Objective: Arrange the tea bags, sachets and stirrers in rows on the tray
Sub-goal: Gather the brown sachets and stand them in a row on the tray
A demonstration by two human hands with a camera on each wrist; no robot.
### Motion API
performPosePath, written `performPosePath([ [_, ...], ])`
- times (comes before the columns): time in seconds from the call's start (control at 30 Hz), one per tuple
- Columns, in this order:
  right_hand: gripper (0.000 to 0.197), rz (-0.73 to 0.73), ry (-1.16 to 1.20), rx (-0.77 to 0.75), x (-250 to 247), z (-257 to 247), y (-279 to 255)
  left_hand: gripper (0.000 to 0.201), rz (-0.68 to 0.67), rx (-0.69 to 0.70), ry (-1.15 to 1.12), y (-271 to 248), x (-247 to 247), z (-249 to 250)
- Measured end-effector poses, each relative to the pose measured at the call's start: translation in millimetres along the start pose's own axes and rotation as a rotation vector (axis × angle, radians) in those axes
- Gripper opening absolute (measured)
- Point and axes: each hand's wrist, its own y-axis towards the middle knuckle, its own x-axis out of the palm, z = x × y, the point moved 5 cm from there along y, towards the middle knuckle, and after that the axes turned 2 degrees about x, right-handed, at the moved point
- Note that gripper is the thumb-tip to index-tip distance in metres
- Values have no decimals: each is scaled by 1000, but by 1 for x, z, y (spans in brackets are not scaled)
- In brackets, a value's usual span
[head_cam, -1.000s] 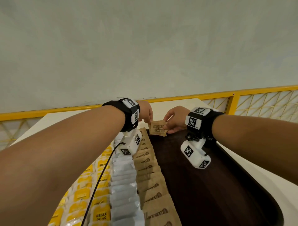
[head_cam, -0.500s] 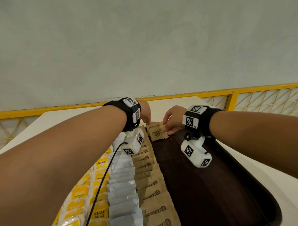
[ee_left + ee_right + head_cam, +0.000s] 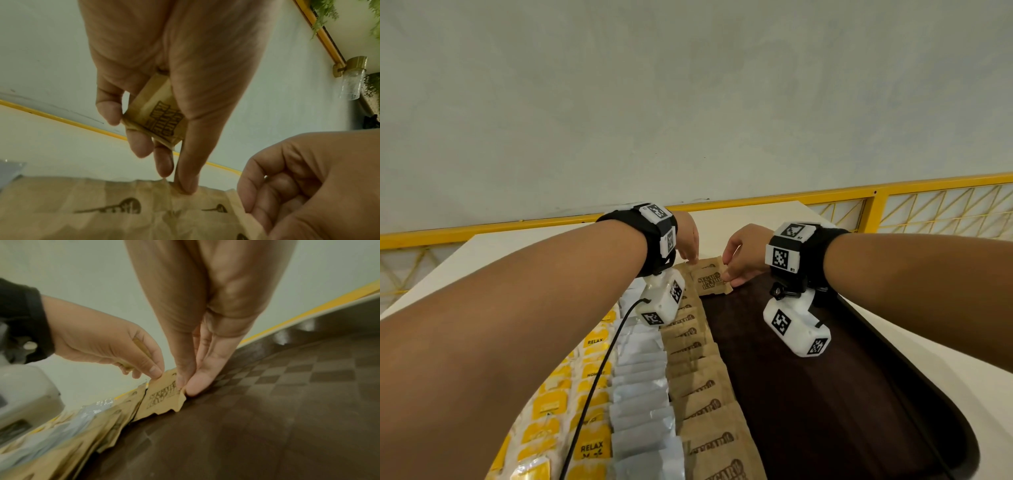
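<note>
— Where's the brown paper sugar sachet [image 3: 711,281] you're setting down?

— At the far end of the dark brown checkered tray [image 3: 825,394], just right of the top of the row of brown paper sachets [image 3: 698,370]. It lies nearly flat, its printed face up, its left edge beside that row, with a thin gap showing in the right wrist view.

— Which fingers have it?

— My right hand [image 3: 744,255] pinches its right edge, thumb on top, fingertips down on the tray. My left hand [image 3: 688,236] presses a thumb tip on its far left corner, while the other fingers curl round a spare folded brown sachet [image 3: 156,113] tucked in the palm.

— So which way must it go?

— Leftward, I judge, towards my left hand, to close that gap. Its long axis runs across the tray like its neighbours', so a small slide should do, no turning. Beyond lie the row of silvery white packets [image 3: 640,387] and the yellow-labelled tea bags [image 3: 571,411]
</note>
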Motion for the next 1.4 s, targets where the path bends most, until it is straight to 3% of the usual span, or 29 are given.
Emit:
performPosePath([
  [0.2,19,65,-71,17,-9,-2,-2,32,73,17,-156,-8,-10,-4],
  [0.3,21,163,61,-91,-23,-13,-9,31,209,28,-552,-15,-26,-8],
  [0.4,21,171,306,-241,-28,-31,-24,35,248,154,-1068,-30,-36,-2],
  [0.53,27,47,439,-336,-25,-49,-41,36,185,305,-1304,-54,-35,18],
  [0.7,8,30,544,-301,-20,-43,-57,39,147,342,-1124,-67,-23,32],
  [0.8,9,94,501,-214,-22,-30,-59,19,156,250,-821,-66,-19,22],
  [0.9,9,66,400,-113,-17,-13,-56,5,159,200,-616,-62,-15,10],
  [1.07,9,26,241,-31,-1,0,-44,18,41,174,-290,-49,-3,5],
  [1.2,6,46,56,25,2,2,-35,9,64,139,-167,-35,1,5],
  [1.4,11,58,59,54,3,8,-27,15,50,99,-90,-18,5,5],
])
